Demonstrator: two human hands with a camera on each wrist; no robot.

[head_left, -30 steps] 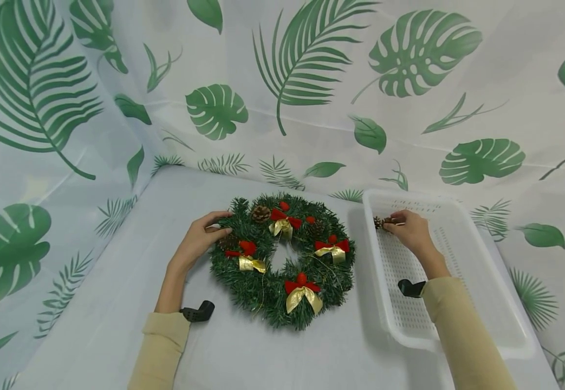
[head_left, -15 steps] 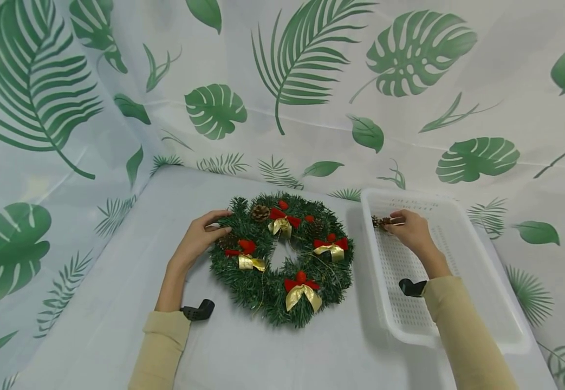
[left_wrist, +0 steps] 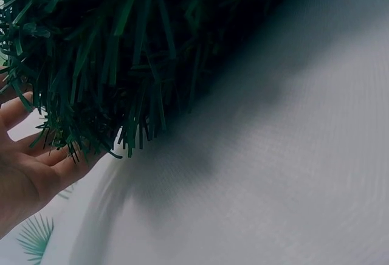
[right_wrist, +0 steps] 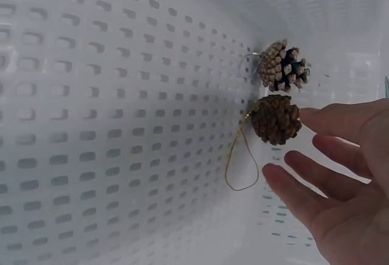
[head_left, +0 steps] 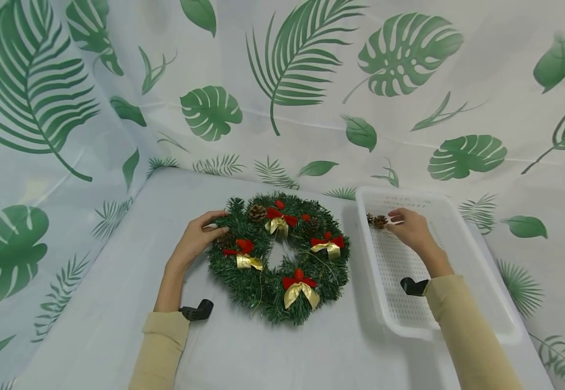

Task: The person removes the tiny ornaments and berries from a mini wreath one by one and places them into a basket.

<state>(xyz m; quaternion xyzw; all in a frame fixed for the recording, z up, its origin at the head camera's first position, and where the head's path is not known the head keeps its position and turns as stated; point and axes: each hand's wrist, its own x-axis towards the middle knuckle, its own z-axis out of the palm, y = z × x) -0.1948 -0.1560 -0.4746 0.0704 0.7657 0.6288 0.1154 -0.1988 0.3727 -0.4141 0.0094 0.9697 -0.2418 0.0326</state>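
Curtained booth, leaf-print sheeting (head_left: 306,141)

A white fabric backdrop (head_left: 292,149) printed with green palm fronds (head_left: 304,89) and monstera leaves (head_left: 211,112) rises behind the white bench (head_left: 272,357).

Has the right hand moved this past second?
Yes: in the head view, the right hand has shifted slightly right, away from the left rim of the white basket.

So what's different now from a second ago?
The right grip has eased open and edged slightly right, seeming to let go of the nearer pinecone. That one and the other pinecone lie in the white basket, as before. The left grip stays at the edge of the green wreath.
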